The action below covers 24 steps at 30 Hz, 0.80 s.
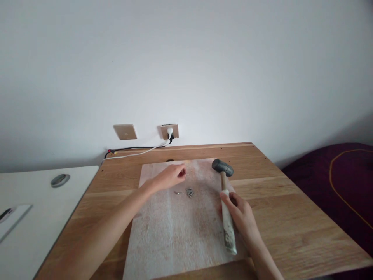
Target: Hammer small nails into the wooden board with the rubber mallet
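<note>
My right hand grips a mallet by its pale, worn handle, with the dark head pointing away over the right edge of a whitish wooden board. Above the board's far half, my left hand is closed in a pinch; a thin, light tip like that of a nail shows at its fingertips. Several nails lie fanned out on the board, just below the left hand. Beside them, to the left, is a single bent nail. Small dark spots mark the board near its far edge.
The board rests on a wooden table against the wall. Cables run along its back left to a socket. A white desk adjoins on the left, with a round grommet. Purple fabric fills the right.
</note>
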Available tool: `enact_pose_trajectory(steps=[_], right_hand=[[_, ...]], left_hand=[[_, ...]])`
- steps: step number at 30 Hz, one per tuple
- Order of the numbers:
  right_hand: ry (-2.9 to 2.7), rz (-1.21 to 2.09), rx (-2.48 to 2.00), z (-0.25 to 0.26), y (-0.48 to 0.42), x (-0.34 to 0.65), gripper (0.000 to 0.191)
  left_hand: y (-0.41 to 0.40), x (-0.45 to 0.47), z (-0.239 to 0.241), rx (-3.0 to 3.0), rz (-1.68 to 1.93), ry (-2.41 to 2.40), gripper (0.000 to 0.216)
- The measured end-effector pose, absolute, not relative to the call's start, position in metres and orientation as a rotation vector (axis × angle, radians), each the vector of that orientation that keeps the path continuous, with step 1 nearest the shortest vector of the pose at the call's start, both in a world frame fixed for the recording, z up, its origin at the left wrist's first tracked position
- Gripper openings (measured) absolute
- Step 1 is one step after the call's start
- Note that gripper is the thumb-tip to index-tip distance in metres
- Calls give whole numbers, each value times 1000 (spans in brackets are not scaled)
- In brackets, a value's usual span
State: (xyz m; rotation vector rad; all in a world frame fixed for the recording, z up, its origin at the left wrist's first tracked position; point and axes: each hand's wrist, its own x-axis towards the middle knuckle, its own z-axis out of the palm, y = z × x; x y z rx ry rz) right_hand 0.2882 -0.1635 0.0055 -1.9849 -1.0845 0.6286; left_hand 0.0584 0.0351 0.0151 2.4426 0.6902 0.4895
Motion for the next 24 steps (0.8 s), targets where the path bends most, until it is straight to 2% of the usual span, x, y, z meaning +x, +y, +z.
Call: enact_pose_trajectory(steps=[9, 24], right_hand=[[-885, 577, -1949, -4, -162, 289, 46], [-912, 589, -1884, -4, -164, 282, 41]], left_hand=[[65, 150, -2, 2407, 554, 511, 14], [61, 164, -15, 2331, 640, 490, 22]])
